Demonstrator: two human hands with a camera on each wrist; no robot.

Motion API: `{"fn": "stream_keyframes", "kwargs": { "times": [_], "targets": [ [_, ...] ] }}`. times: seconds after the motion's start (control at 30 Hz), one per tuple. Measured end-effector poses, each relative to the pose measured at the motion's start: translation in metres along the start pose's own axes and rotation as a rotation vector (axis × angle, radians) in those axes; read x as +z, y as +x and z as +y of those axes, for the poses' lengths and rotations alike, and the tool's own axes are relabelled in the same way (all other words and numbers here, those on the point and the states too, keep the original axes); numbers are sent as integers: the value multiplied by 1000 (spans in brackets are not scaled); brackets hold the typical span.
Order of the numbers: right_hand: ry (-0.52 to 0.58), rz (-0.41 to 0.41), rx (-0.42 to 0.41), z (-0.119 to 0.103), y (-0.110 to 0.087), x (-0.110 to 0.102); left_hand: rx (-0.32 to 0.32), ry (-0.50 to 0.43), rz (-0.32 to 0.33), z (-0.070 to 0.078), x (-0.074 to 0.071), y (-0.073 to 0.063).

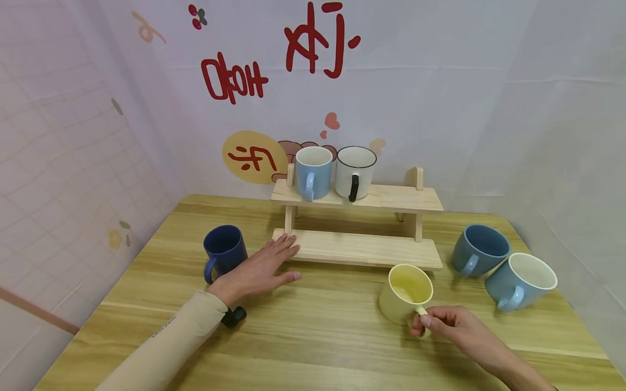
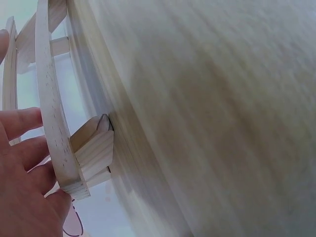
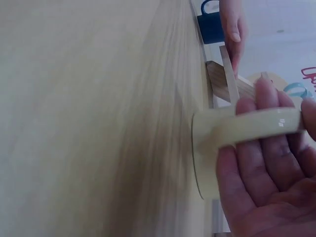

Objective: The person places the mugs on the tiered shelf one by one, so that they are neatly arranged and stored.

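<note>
My right hand (image 1: pixel 457 328) pinches the handle of a yellow mug (image 1: pixel 391 303), which stands upright just in front of a two-tier wooden shelf (image 1: pixel 352 248). In the right wrist view, several fingers of that hand (image 3: pixel 271 173) pass through the loop of the handle (image 3: pixel 261 126), with the thumb at its outer end. My left hand (image 1: pixel 259 271) rests its extended fingers on the left end of the lower board. Seen from the left wrist, the fingers of this hand (image 2: pixel 24 173) touch the board's edge (image 2: pixel 55 118). A dark blue mug (image 1: pixel 226 250) stands beside the left wrist, partly hidden by it.
On the upper board are a light blue mug (image 1: pixel 318 176) and a white mug (image 1: pixel 344 179) with a black rim and handle. To the right stand a grey-blue mug (image 1: pixel 469 250) and a pale blue mug (image 1: pixel 508 285). A printed cloth (image 1: pixel 440 108) hangs behind the table.
</note>
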State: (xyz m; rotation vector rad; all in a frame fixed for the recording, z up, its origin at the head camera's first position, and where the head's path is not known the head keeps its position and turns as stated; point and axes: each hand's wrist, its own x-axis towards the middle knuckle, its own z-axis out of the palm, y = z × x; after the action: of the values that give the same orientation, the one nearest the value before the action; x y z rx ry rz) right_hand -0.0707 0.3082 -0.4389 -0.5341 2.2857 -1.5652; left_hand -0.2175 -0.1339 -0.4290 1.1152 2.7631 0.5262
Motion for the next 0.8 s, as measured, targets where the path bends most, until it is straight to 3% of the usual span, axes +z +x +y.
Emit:
{"fn": "stream_keyframes", "kwargs": {
  "times": [0.27, 0.47, 0.6, 0.8],
  "targets": [
    [112, 78, -3, 3, 0, 0, -9, -14, 11, -2, -1, -1],
    [292, 89, -168, -2, 3, -3, -13, -22, -21, 1, -3, 0],
    [302, 134, -267, -18, 8, -8, -21, -12, -38, 4, -7, 1],
    [299, 264, -319, -44, 22, -12, -22, 47, -39, 8, -9, 3]
  ]
}}
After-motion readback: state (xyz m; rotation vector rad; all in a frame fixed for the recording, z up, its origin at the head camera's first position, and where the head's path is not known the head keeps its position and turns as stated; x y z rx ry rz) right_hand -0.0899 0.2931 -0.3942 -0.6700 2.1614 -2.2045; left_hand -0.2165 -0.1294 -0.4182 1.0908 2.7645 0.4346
